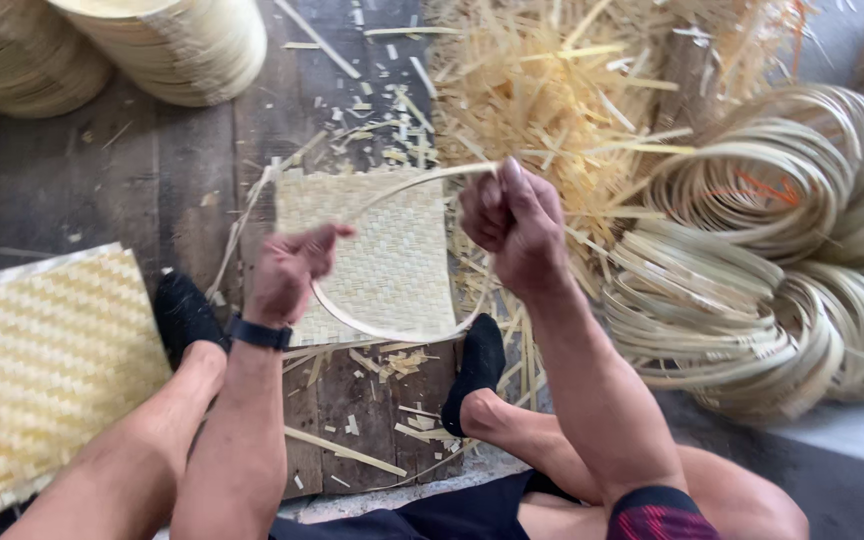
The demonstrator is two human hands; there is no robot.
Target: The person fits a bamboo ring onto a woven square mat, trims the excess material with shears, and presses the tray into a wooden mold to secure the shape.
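Our fingers are curled tight: the right hand pinches the upper end of a thin bamboo hoop strip, and the left hand is closed on its other end. The strip loops over the woven square mat on the plank floor. We judge that even, steady tension keeps the curve round over the mat, between our black-socked feet.

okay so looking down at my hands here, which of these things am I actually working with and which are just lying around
In hand:
- left hand and right hand, both gripping the bent bamboo strip
- square woven mat under the strip, between the feet

Lying about:
- coiled bamboo hoops at right
- loose bamboo offcuts
- stacked round rims at top
- large woven mat at left
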